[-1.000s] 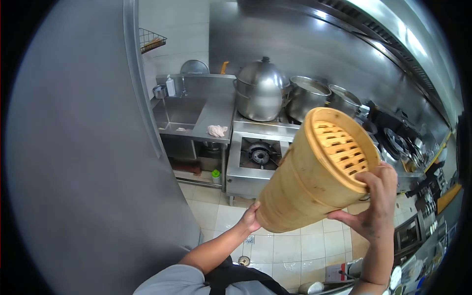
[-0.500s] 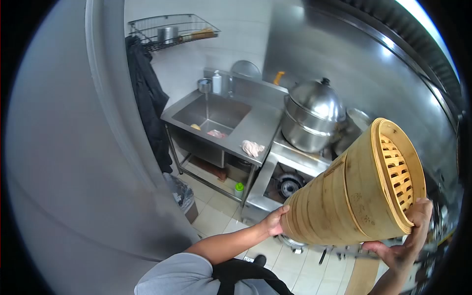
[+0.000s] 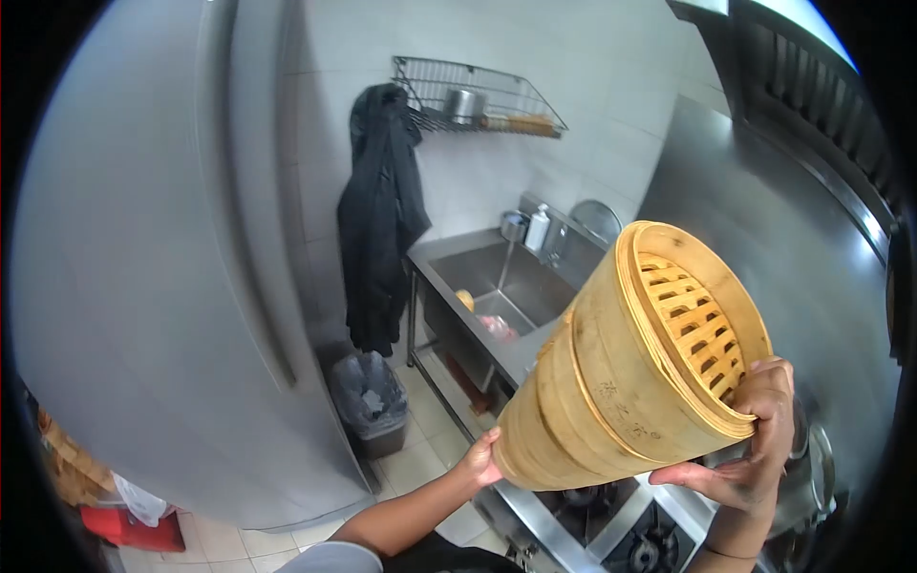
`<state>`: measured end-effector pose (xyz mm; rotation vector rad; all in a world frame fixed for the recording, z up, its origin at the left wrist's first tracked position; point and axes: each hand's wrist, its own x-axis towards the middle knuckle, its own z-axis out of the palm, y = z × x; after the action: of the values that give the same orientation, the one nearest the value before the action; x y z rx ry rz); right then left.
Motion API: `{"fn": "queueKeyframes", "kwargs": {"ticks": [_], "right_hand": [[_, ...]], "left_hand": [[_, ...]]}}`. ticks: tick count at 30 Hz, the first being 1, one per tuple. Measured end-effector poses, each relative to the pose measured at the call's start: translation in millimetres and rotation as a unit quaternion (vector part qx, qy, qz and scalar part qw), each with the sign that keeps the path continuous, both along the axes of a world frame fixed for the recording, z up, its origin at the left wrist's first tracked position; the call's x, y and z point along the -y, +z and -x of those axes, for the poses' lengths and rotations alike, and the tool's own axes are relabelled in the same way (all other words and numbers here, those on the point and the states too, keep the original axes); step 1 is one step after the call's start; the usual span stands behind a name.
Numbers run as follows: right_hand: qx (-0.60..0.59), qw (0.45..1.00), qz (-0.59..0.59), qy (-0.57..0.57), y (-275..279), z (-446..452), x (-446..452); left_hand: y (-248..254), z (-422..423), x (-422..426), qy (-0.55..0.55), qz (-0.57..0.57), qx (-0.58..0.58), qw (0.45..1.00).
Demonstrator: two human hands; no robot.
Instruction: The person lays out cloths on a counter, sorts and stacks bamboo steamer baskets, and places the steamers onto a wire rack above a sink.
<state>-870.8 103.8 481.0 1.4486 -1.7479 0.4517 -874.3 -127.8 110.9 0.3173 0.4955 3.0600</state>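
Observation:
A tall stack of round bamboo steamer baskets is held tilted across the front of me. The slatted floor of its end basket faces up and right. My left hand grips the lower end of the stack, its thumb along the side and its other fingers mostly hidden. At the upper end, my right hand is closed over the basket's rim, fingers inside and thumb beneath. Below and behind the stack lies the gas stove, partly covered by it.
A large grey cabinet or fridge fills the left side. Beyond are a lined trash bin, a hanging black jacket, a steel sink and a wire shelf. A metal pot stands at the right.
My view has swung left, so the sink, jacket and bin appear farther right. The steamer stack, still in both hands, sits further left in view and now covers part of the sink counter.

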Motion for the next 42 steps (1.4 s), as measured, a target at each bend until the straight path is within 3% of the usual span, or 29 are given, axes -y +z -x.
{"fn": "queueKeyframes", "kwargs": {"ticks": [2,7,10,15,20,25,34,38,42], "right_hand": [[0.032,0.995,0.061,0.077,-3,27,26],[0.020,0.979,0.121,0.163,9,79,93],[0.031,0.967,0.166,0.188,30,105,125],[0.033,0.962,0.199,0.186,81,155,163],[0.029,0.973,0.206,0.098,120,201,212],[0.108,0.959,0.208,0.158,131,269,290],[0.115,0.938,0.257,0.203,114,442,363],[0.182,0.904,0.319,0.218,107,502,422],[0.256,0.862,0.390,0.195,110,566,472]], "left_hand": [[-2,11,27,0.040,0.009,-0.003,0.999],[16,40,98,0.148,0.020,-0.005,0.989],[36,57,135,0.160,0.017,-0.027,0.987],[77,82,182,0.218,0.026,-0.043,0.975],[115,115,220,0.308,0.011,-0.060,0.950],[132,144,260,0.360,-0.001,-0.081,0.930],[117,178,277,0.526,0.057,-0.081,0.844],[102,163,302,0.558,0.053,-0.056,0.826],[98,155,308,0.633,0.124,-0.028,0.763]]}}
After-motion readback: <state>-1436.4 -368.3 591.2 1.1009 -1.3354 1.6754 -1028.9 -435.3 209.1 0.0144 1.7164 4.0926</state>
